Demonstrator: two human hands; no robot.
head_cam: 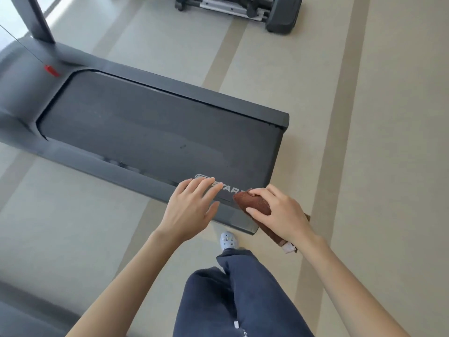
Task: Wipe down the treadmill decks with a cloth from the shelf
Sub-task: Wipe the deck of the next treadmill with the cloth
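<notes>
the cloth (255, 203) is already in use, so the fetching from the shelf looks done, and the wiping seems to be only beginning at the near rear corner of the treadmill (155, 132); most of its belt and any other treadmill are probably still waiting. the right hand (279, 212) is clamping down on the folded brown cloth, which is lying under its palm on the side rail. the left hand (189, 210) is hovering just beside it, fingers spread and holding nothing.

A brown cloth (255, 203) is showing against the dark grey treadmill deck (145, 132); the floor (388, 142) is showing beige with tan stripes.
</notes>
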